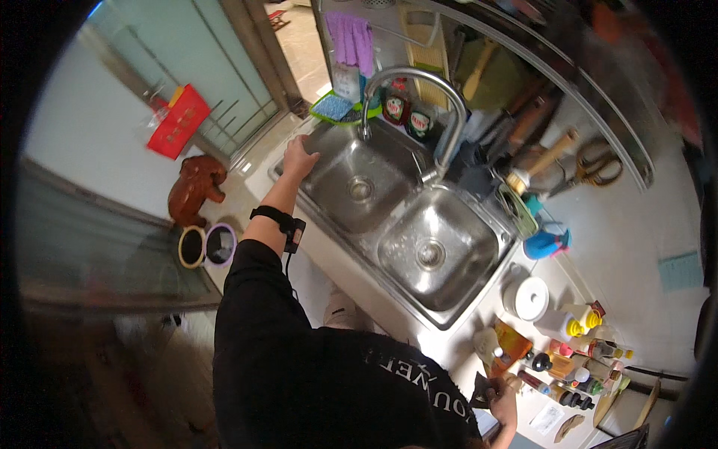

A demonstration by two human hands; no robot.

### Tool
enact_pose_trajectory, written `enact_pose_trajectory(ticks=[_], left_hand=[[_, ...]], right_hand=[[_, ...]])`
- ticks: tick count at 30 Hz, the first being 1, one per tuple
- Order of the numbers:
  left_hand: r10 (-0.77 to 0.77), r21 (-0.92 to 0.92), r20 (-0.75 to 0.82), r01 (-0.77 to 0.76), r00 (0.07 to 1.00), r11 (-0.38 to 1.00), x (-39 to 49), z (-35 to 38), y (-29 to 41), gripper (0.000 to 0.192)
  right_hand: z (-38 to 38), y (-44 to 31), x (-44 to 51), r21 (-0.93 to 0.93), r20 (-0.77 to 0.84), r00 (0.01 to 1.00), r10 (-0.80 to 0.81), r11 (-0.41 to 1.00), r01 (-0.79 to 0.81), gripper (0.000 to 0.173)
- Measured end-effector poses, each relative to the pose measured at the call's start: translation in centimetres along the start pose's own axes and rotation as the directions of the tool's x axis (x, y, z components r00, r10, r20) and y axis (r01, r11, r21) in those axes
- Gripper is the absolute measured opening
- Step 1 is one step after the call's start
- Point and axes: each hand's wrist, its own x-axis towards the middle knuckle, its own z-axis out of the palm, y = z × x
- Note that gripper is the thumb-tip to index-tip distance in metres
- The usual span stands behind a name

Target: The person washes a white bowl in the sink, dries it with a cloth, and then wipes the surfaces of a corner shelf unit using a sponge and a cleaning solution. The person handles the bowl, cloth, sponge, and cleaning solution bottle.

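My left hand [300,157] is at the far left rim of the double stainless steel sink [367,247], thumb apart from the fingers, and nothing shows in it. A curved chrome faucet [435,76] arches over the left basin. At the lower right, my right hand [501,399] is beside a small dark object [481,391] that it seems to touch; whether the fingers close on it is unclear. An orange packet [509,348] lies just above that hand, near several sauce bottles. Both basins hold no dishes.
A green tray [373,112] with a blue sponge [332,106] and dish soap bottles [396,106] stand behind the sink. A white lidded container [530,298] and a blue spray bottle [541,245] stand right of it. Two bins [220,245] are on the floor at left.
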Motion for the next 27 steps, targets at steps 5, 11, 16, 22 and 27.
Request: enact_pose_trajectory(ticks=[5, 11, 16, 22, 27], left_hand=[[0.209, 0.063, 0.027, -0.210, 0.978, 0.976, 10.2, 5.3, 0.0, 0.056], [0.527, 0.243, 0.155, -0.549, 0.836, 0.800, 14.4, 10.7, 1.8, 0.037], [0.518, 0.440, 0.205, -0.551, 0.831, 0.709, 17.2, 12.9, 1.9, 0.031], [0.695, -0.032, 0.013, -0.695, 0.719, 0.719, 18.3, 11.9, 1.8, 0.026], [0.207, -0.764, 0.415, 0.216, 0.886, 0.608, 14.1, 10.1, 1.6, 0.018]], right_hand=[[3.7, -9.5, 3.5, -0.005, 0.000, 0.997, 0.073, 0.997, -0.073, 0.022], [6.4, -16.1, 5.2, 0.124, -0.068, 0.957, 0.283, 0.954, -0.273, 0.021], [8.2, -17.8, 6.5, 0.102, -0.185, 0.931, 0.314, 0.949, -0.299, 0.022], [10.5, -18.4, 8.1, 0.190, -0.198, 0.937, 0.288, 0.949, -0.251, 0.020], [11.1, -18.5, 9.2, 0.202, -0.191, 0.942, 0.275, 0.950, -0.237, 0.022]])
